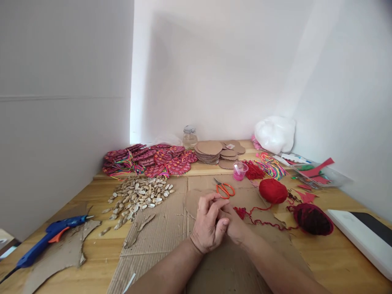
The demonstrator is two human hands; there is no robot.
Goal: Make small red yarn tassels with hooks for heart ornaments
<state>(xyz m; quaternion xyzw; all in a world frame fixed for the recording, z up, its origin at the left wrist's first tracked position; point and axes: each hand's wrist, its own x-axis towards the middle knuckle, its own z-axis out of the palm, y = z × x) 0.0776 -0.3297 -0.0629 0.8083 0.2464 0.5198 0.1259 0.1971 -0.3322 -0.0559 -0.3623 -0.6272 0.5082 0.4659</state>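
My left hand [210,222] and my right hand [234,223] are together over the middle of the cardboard sheet. The left one lies across the right, its fingers bent and somewhat apart, its thumb sticking out; I see nothing held in it. Most of the right fingers are hidden behind the left hand. Just beyond them a round-edged cardboard cutout [191,202] lies partly covered. Orange-handled scissors [225,190] rest right behind my fingers. A small tuft of dark pink yarn [241,212] is next to my right hand.
Peanut shells [141,198] are heaped at left, near a blue glue gun [55,234]. Behind stand decorated red pieces [162,160], a glass jar [190,139], stacked cardboard cutouts [208,151] and a pink cup [239,171]. Red yarn balls [273,191] and a white device [361,237] lie right.
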